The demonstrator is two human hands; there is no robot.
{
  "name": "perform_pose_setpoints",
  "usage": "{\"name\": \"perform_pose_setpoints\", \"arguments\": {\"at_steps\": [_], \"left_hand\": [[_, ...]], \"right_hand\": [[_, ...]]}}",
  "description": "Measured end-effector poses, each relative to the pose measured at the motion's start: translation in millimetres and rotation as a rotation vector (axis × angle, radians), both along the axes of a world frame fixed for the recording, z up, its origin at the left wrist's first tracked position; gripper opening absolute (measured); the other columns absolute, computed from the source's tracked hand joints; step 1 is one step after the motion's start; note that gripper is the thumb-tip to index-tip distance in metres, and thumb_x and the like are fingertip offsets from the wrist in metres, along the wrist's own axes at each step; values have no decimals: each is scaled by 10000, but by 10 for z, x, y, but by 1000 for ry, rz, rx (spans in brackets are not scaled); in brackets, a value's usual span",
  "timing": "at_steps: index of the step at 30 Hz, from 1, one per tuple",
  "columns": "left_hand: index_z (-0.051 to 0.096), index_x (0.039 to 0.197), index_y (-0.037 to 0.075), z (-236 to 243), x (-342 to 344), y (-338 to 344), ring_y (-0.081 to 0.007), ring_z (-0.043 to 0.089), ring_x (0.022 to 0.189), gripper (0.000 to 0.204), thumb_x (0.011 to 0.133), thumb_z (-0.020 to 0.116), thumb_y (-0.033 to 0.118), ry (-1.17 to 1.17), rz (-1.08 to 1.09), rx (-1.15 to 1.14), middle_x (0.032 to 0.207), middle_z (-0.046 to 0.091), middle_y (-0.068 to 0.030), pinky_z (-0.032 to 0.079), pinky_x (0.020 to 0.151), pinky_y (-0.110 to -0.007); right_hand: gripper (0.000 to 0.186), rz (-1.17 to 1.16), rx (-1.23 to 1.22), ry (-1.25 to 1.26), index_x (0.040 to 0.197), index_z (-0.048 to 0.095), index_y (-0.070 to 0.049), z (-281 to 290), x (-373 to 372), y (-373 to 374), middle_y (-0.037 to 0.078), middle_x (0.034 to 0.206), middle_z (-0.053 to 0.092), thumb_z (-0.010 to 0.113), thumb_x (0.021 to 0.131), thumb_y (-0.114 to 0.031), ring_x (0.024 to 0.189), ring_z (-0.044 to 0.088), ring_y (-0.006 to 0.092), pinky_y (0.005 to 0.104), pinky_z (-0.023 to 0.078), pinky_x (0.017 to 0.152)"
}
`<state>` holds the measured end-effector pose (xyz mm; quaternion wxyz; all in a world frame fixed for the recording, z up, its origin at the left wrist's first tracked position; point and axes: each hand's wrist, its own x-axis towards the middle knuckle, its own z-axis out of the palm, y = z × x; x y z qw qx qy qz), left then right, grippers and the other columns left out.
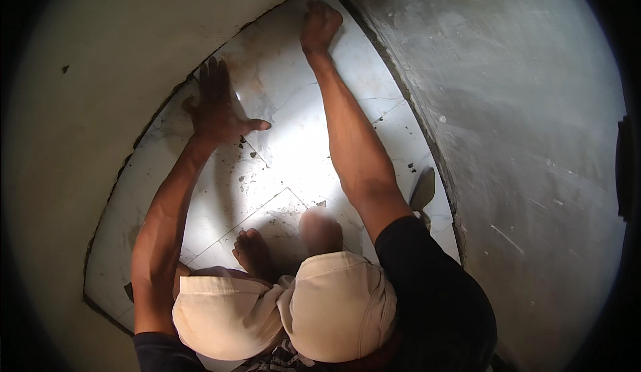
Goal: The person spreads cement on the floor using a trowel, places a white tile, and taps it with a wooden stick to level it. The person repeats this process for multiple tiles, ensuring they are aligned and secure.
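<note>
Nearest you: two cream cloth trouser legs [344,305] over the near end of the white, grey-veined tile floor [274,58] you're working on; it narrows to a far corner. Two black sleeves [434,292] flank them. Just beyond, one bare foot [252,252] at the floor's near end; the rounded shape beside it is blurred, foot or knee, can't tell. One grey, leaf-shaped trowel-like tool [422,190] at the floor's right edge, lower end partly behind your right sleeve. Dark crumbs [253,155] mid-floor, too many to count. Left hand [217,115]: open, fingers spread, palm down, near the floor's left edge. Right hand [322,25]: curled into a fist near the floor's far corner; can't tell if anything's inside. Your right forearm [357,128] blocks part of the floor. Two walls: smooth cream wall [127,58] along the floor's left edge, scuffed grey wall [514,132] along its right.
</note>
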<state>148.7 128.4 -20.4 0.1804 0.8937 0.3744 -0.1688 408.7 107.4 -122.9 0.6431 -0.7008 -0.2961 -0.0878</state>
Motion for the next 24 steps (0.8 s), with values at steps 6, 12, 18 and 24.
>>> {"name": "perform_pose_setpoints", "arguments": {"at_steps": [6,12,18,24], "left_hand": [[37,1637,59,-192,-264,108,-347,-14,1586,1558,517,865,757,-196,-35,112,1712,22,-182,232,1091,-783],[92,1640,89,-308,-251,102,-328,31,1587,1528,509,844,789,-159,0,113,1710,65,-175,270,1080,-767],[91,1636,78,-6,-179,147,-371,64,1579,1482,551,884,703,-61,-66,88,1698,88,-213,261,1150,-700],[93,1637,85,-231,-387,245,-367,74,1579,1475,549,912,651,-280,-73,97,1701,91,-203,252,1155,-705]], "right_hand": [[324,78,53,-481,635,478,-17,413,-512,-139,-13,547,390,537,935,-123,478,397,126,318,309,456],[332,380,133,425,595,437,-14,329,-711,-241,34,530,383,534,901,-97,499,360,120,348,261,460],[375,437,18,388,561,374,-19,276,-995,-636,-7,503,328,567,877,-77,504,295,76,320,216,458],[344,583,144,512,581,409,-14,868,-1440,-730,0,494,363,566,881,-77,459,321,96,325,239,446]]}}
